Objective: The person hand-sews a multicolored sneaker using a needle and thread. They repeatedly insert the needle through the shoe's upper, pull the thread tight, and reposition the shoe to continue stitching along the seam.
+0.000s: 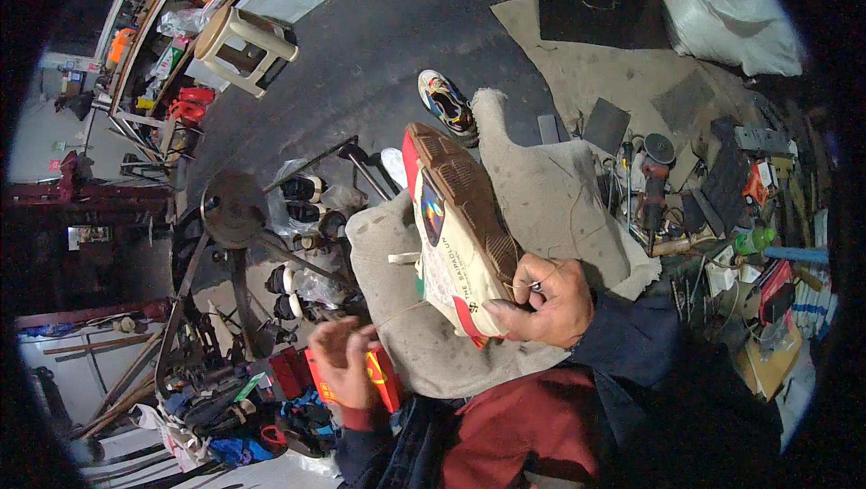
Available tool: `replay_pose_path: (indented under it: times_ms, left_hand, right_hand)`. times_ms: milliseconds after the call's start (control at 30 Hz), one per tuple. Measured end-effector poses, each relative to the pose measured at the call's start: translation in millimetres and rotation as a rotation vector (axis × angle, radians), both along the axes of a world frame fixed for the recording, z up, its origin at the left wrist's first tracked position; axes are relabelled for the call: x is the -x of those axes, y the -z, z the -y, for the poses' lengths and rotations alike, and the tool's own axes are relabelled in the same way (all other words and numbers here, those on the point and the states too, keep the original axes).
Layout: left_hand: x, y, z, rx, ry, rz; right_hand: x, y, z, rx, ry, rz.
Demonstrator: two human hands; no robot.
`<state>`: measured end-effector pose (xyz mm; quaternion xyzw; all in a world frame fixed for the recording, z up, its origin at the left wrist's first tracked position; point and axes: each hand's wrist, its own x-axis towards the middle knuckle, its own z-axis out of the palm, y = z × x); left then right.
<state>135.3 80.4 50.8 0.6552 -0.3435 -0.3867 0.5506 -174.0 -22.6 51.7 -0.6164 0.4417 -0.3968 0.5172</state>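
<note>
A cream sneaker with red trim and a brown sole lies on its side over the grey cloth on my lap, sole turned to the right. My right hand is closed on its heel end, thumb on the upper and fingers by the sole edge. A small dark metal piece shows at those fingers; its kind is unclear. Left of the shoe, my left hand is raised with bent fingers. A thin thread runs from the shoe toward its fingertips, which appear pinched on it.
The stained grey cloth covers my legs. Another sneaker stands on the floor ahead. To the left are a machine with a round wheel and a stool. Tools, including an angle grinder, crowd the right side. A white sack sits far right.
</note>
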Motion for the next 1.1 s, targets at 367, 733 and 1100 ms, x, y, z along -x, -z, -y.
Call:
replay_pose_path:
  times_ms: [367,733,1100]
  left_hand:
    - [107,-3,42,-0.188,0.514,-0.604]
    - [126,33,70,-0.152,0.469,-0.869]
    - [136,31,78,-0.238,0.331,-0.860]
  right_hand:
    - [9,-7,-2,-0.020,0.062,0.029]
    - [8,-22,-4,0.180,-0.099,-0.008]
    - [10,-21,-4,0.093,-0.114,-0.017]
